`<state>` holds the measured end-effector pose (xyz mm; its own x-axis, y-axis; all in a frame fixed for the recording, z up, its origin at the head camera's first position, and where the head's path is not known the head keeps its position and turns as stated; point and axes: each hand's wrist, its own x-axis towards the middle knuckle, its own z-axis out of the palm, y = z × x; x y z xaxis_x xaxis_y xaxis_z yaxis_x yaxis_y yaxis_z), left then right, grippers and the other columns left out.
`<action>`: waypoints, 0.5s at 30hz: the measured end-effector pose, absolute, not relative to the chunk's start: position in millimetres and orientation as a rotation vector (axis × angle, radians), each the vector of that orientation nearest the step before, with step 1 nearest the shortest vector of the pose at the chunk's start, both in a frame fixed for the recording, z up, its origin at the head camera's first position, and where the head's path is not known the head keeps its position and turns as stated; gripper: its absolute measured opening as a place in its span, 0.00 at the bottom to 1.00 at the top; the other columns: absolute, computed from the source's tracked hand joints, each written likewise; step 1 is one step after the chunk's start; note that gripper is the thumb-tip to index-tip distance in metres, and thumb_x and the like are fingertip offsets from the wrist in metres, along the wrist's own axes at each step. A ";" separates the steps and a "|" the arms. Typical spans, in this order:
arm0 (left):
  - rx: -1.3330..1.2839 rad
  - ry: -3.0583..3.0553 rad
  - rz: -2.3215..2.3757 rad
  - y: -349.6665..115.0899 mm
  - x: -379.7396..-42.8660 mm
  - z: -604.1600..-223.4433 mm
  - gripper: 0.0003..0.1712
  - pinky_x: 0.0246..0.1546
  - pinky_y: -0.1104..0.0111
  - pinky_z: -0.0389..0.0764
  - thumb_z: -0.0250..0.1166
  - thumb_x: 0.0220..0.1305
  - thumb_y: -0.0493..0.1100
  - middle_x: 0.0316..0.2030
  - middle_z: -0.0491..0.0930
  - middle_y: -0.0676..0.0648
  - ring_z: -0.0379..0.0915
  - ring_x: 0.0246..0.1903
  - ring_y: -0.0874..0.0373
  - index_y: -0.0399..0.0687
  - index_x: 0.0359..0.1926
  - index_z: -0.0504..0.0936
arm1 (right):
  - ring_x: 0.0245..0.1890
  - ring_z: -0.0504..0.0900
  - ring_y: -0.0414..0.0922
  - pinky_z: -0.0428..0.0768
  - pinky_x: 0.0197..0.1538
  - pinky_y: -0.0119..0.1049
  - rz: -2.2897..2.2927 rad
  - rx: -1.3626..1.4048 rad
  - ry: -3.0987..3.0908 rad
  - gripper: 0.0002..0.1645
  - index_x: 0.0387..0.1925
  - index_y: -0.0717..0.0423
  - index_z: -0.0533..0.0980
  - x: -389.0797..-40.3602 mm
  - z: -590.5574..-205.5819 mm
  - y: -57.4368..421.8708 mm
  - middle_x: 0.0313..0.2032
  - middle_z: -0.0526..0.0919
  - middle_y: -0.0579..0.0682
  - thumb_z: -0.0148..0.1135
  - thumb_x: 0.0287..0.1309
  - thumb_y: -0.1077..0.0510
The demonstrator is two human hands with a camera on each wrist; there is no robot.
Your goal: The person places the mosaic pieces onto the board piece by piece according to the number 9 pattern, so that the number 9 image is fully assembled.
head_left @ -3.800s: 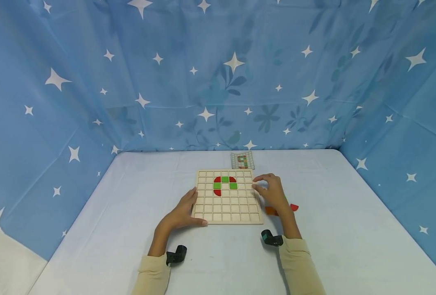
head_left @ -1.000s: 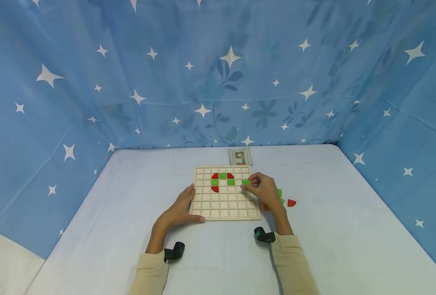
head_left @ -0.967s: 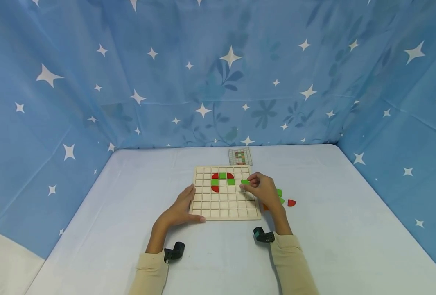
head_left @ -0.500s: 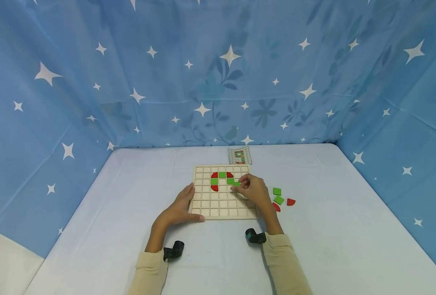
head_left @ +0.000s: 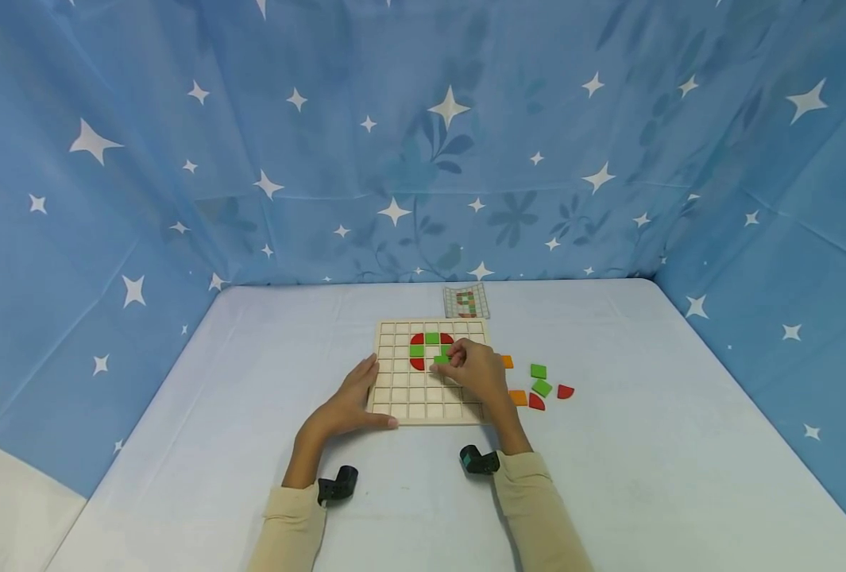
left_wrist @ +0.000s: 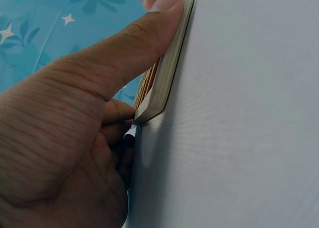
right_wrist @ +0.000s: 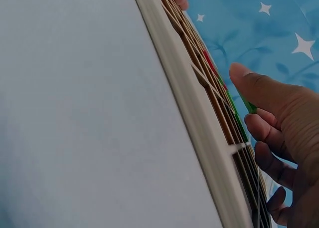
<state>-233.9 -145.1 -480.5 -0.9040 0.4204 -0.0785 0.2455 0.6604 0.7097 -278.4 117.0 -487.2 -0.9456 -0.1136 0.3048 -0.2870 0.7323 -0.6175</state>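
Note:
A wooden grid board (head_left: 417, 411) lies on the white table. My left hand (head_left: 347, 405) holds its near left corner, thumb along the front edge and fingers at the left side. Between thumb and fingertips of my right hand (head_left: 481, 372) is a pinched green square tile (head_left: 440, 361), tilted close over the board's middle; the right wrist view shows this green tile (right_wrist: 247, 104) edge-on. Red quarter-circle tiles (head_left: 417, 339) and green square tiles (head_left: 432, 338) form an arch in the upper grid cells. The right fingers partly cover the green square at the arch's right.
Right of the board lie loose pieces: orange tiles (head_left: 518, 398), green squares (head_left: 538, 371) and red quarter circles (head_left: 565, 392). A small printed pattern card (head_left: 460, 308) sits behind the board. A blue star-patterned curtain (head_left: 365, 159) stands beyond the table (head_left: 644, 445).
My right hand has come from the board's right edge leftward over the grid with the green tile, uncovering orange and red pieces on the right. The left hand stays at its corner.

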 end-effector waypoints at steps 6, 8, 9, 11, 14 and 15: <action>0.543 2.639 1.077 -146.8 -234.1 -481.3 0.68 0.74 0.46 0.48 0.77 0.48 0.56 0.78 0.38 0.40 0.32 0.77 0.41 0.33 0.75 0.44 | 0.19 0.72 0.35 0.69 0.28 0.31 0.941 0.311 -2.697 0.22 0.28 0.49 0.79 -278.8 -490.8 108.3 0.20 0.79 0.40 0.76 0.44 0.38; 0.543 2.637 1.071 -147.4 -234.1 -480.8 0.68 0.74 0.46 0.47 0.77 0.48 0.57 0.78 0.38 0.40 0.32 0.77 0.42 0.34 0.76 0.44 | 0.20 0.72 0.35 0.69 0.30 0.33 0.933 0.297 -2.714 0.22 0.28 0.48 0.79 -278.7 -490.7 106.5 0.20 0.78 0.39 0.76 0.44 0.38; 0.545 2.637 1.074 -147.7 -234.1 -480.4 0.68 0.74 0.46 0.47 0.77 0.48 0.57 0.78 0.38 0.40 0.32 0.77 0.42 0.34 0.75 0.44 | 0.20 0.72 0.36 0.69 0.31 0.34 0.929 0.289 -2.720 0.22 0.29 0.48 0.79 -278.6 -490.1 105.7 0.21 0.78 0.39 0.76 0.44 0.38; 0.544 2.638 1.069 -147.4 -234.0 -480.2 0.67 0.74 0.46 0.47 0.77 0.48 0.57 0.78 0.38 0.41 0.31 0.77 0.42 0.34 0.76 0.44 | 0.21 0.72 0.36 0.68 0.34 0.37 0.918 0.277 -2.735 0.22 0.30 0.47 0.79 -277.8 -489.3 105.3 0.21 0.78 0.39 0.75 0.45 0.37; 0.544 2.641 1.070 -147.2 -234.1 -480.2 0.67 0.74 0.46 0.47 0.77 0.48 0.56 0.78 0.38 0.41 0.31 0.77 0.42 0.34 0.76 0.44 | 0.22 0.73 0.37 0.68 0.36 0.40 0.900 0.264 -2.751 0.22 0.31 0.47 0.79 -277.2 -488.3 104.3 0.22 0.78 0.39 0.75 0.45 0.37; 0.543 2.641 1.070 -147.0 -234.1 -480.6 0.67 0.74 0.46 0.47 0.77 0.48 0.56 0.78 0.38 0.41 0.31 0.77 0.42 0.34 0.76 0.44 | 0.22 0.73 0.38 0.67 0.37 0.41 0.894 0.260 -2.756 0.22 0.31 0.47 0.79 -277.1 -488.1 104.1 0.22 0.78 0.39 0.75 0.45 0.37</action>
